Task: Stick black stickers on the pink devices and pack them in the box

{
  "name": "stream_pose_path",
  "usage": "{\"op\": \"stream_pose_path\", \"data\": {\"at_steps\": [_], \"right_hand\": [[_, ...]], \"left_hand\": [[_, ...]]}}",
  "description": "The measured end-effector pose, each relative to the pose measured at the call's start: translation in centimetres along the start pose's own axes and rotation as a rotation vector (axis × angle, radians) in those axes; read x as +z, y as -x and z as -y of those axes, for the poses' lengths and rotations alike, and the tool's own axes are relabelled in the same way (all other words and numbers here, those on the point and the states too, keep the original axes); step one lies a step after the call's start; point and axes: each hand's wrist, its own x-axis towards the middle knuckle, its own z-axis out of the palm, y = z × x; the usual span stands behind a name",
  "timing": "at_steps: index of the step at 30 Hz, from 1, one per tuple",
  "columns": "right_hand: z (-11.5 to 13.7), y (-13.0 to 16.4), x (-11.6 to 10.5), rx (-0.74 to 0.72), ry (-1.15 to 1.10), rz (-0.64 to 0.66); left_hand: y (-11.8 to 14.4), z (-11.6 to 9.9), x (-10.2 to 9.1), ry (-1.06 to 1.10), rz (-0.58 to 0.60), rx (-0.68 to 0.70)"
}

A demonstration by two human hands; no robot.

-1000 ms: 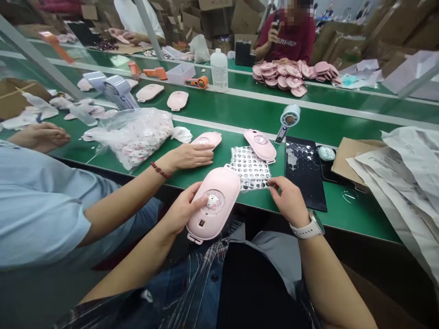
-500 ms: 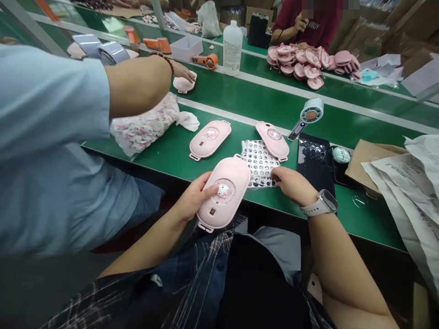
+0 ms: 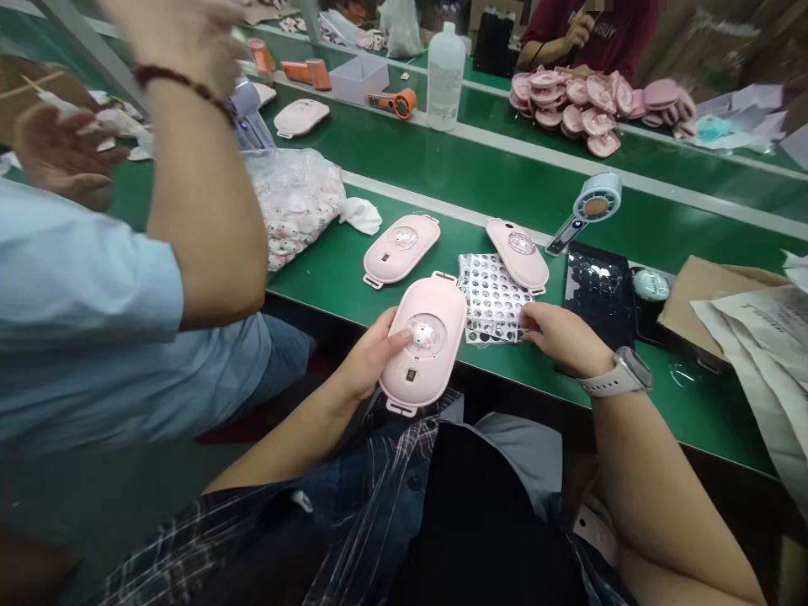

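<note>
My left hand (image 3: 369, 358) grips a pink oval device (image 3: 435, 374) with two strap slots, its thumb on the clear round dome with a white cartoon figure inside. The device is tilted above the table's front edge. At the right edge of a sheet of round stickers (image 3: 489, 295), the fingers of my right hand (image 3: 565, 337) are pinched together on the sheet. A second pink device (image 3: 521, 261) lies partly over the sheet's far end. Another one (image 3: 391, 257) rests on the green table to the left.
A small blue fan (image 3: 597, 202) stands behind a black tray (image 3: 599, 290). Cardboard (image 3: 707, 303) and paper lie at the right. On the left are a bag of small figures (image 3: 296, 202) and a co-worker's arm (image 3: 202, 177). A bottle (image 3: 445, 80) stands at the back.
The co-worker's hand has left the far pink device and lifted up to the left. My hands keep the same hold; the whole view has shifted slightly.
</note>
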Motion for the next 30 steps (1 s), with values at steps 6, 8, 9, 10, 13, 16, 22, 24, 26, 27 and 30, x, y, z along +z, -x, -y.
{"op": "stream_pose_path", "data": {"at_steps": [6,8,9,10,13,16,22,24,26,27,30], "right_hand": [[-0.3,1.9,0.1,0.072,-0.057,-0.071],[-0.7,2.4,0.3,0.09,-0.117,-0.102],[-0.9,2.6,0.5,0.091,-0.156,-0.113],[-1.1,2.7,0.6,0.085,-0.197,-0.121],[-1.8,3.3,0.7,0.048,-0.315,-0.124],[-2.0,4.2,0.8,0.038,-0.397,-0.117],[2.2,7.5,1.8,0.208,-0.615,-0.459],[4.8,8.3,2.5,0.153,-0.903,-0.445],[7.2,8.8,3.0,0.09,-1.109,-0.396],[8.2,8.8,3.3,0.08,-1.167,-0.388],[10.0,8.7,3.9,0.109,-1.218,-0.422]], "left_hand": [[-0.2,0.3,1.4,0.022,0.036,0.025],[-0.2,0.5,2.0,0.013,0.06,0.028],[-0.3,0.6,2.3,0.012,0.072,0.033],[-0.3,0.8,2.6,0.017,0.083,0.04],[-0.4,1.1,3.4,0.044,0.117,0.062],[-0.5,1.5,4.0,0.067,0.135,0.096],[-0.4,2.4,4.8,-0.012,0.147,0.184],[-0.3,2.7,5.0,-0.093,0.155,0.221],[-0.1,2.9,5.2,-0.206,0.154,0.252],[0.1,3.0,5.3,-0.265,0.152,0.269],[0.5,3.1,5.7,-0.384,0.151,0.312]]}}
